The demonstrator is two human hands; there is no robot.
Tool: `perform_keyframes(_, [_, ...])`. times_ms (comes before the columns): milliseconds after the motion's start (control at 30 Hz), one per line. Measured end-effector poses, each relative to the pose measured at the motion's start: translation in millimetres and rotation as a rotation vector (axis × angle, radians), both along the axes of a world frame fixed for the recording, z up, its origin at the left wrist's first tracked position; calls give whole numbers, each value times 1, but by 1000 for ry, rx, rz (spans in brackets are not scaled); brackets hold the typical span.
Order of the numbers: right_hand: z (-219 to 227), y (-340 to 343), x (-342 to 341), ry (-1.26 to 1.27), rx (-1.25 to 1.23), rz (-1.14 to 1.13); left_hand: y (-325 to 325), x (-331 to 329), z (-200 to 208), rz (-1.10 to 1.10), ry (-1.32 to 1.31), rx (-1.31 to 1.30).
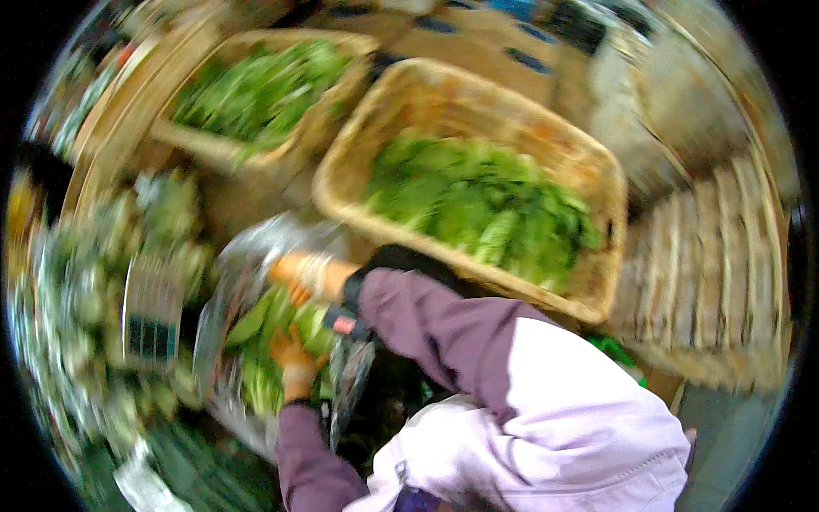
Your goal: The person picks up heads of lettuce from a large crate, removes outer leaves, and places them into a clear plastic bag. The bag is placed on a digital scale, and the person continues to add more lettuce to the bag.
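From here, the head view shows me greens (258, 328) in a clear bag (247, 243), by the near left corner of a basket (401, 232). The left hand (296, 352) lies on them, spread out. The right hand (299, 275) is near the bag's far edge; it's blurry, so I can't tell if it grips. They look light, soft, easily torn: hold gently round the middle.

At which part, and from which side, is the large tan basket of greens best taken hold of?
Probably by the rim at both short ends, coming from above on the left and right: the basket is long and open-topped, and its thick rim stands above the leafy greens.
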State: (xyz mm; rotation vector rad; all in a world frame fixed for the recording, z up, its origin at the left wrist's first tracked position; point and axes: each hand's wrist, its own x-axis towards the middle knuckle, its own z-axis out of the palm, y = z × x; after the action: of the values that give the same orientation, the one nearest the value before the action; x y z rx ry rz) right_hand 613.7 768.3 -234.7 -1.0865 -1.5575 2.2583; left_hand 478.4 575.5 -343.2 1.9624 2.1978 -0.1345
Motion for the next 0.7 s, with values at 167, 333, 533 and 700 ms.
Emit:
perform_keyframes(167, [70,-20,82,201,189,466,19,48,80,92,175,-366])
perform_keyframes(333, [103,30,273,-172,525,232,44,74,160,147,36,-449])
perform_keyframes(533, [-13,144,531,-1074,579,-541,146,176,257,-187,-1202,-470])
perform_keyframes(700, [-78,165,582,-1190,265,-638,316,313,186,-92,-1146,-409])
